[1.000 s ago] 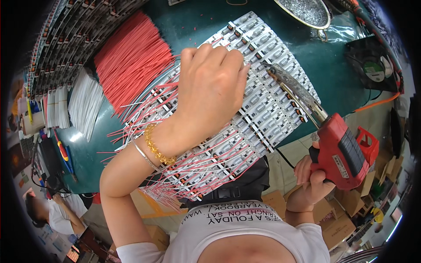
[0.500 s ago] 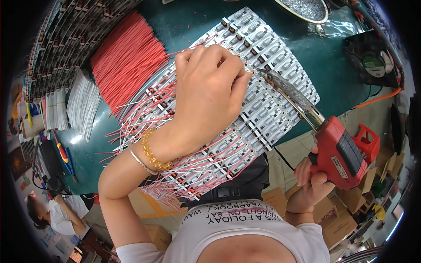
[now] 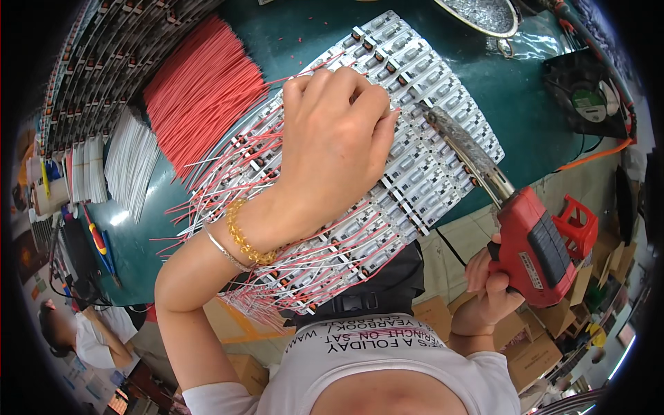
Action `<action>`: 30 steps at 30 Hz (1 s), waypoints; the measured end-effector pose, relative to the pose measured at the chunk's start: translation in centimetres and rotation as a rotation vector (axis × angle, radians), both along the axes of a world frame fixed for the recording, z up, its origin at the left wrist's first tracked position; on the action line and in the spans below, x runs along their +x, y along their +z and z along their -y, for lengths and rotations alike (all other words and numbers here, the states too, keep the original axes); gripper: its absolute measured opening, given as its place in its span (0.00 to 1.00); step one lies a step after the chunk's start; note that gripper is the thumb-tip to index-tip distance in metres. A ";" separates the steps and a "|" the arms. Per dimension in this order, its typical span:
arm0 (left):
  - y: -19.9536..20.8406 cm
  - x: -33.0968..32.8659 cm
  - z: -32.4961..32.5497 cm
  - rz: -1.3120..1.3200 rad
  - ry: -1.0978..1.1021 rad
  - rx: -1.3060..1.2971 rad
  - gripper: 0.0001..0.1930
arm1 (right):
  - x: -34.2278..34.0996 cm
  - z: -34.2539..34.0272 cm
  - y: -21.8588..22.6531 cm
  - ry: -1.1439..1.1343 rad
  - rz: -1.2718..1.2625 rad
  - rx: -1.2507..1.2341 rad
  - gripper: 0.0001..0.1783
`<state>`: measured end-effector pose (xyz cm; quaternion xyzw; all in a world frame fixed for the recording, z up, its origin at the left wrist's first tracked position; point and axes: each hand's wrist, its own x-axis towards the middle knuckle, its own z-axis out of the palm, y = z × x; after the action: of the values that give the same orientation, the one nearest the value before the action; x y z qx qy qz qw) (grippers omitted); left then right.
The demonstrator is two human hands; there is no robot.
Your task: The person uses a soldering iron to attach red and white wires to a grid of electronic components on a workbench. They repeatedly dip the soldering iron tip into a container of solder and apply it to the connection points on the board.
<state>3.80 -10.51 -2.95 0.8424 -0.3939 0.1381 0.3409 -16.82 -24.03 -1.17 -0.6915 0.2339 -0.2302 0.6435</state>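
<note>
My left hand (image 3: 335, 135) is closed above a panel of white circuit boards (image 3: 443, 90), its thumb and fingertips pinched together. A thin red wire (image 3: 275, 81) runs into its fingers from the left; the gripped end is mostly hidden beneath the hand. Wrapped around the handle of a red soldering gun (image 3: 536, 242) is my right hand (image 3: 487, 287). The gun's metal tip hangs over the panel, to the right of my left fingertips and apart from them. Red and white wires (image 3: 235, 176) stick out along the panel's left and near sides.
A large bundle of red wires (image 3: 200, 90) and a bundle of white wires (image 3: 131, 159) lie left on the green table (image 3: 277, 28). Stacked panels (image 3: 97, 62) stand far left. A metal dish (image 3: 484, 14) and a black fan (image 3: 588, 97) are at the right. Pliers (image 3: 104, 245) lie near left.
The soldering gun has shifted slightly right and toward me, widening the space between its tip and my left fingers. My left hand has moved a little, still pinched.
</note>
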 end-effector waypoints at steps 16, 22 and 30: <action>0.6 -0.7 -0.2 -0.057 -0.036 0.034 0.04 | -0.8 0.9 0.0 0.045 0.043 0.087 0.41; 0.3 -0.7 -0.1 -0.030 -0.033 0.043 0.05 | -1.8 1.5 -0.5 0.086 0.025 0.196 0.37; 0.2 -0.8 0.0 -0.017 -0.030 0.027 0.05 | -3.9 1.5 -0.8 0.057 -0.137 0.054 0.36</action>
<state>3.03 -10.48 -2.70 0.8421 -0.4051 0.1204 0.3349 -20.67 -25.49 -2.00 -0.6944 0.2638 -0.1576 0.6506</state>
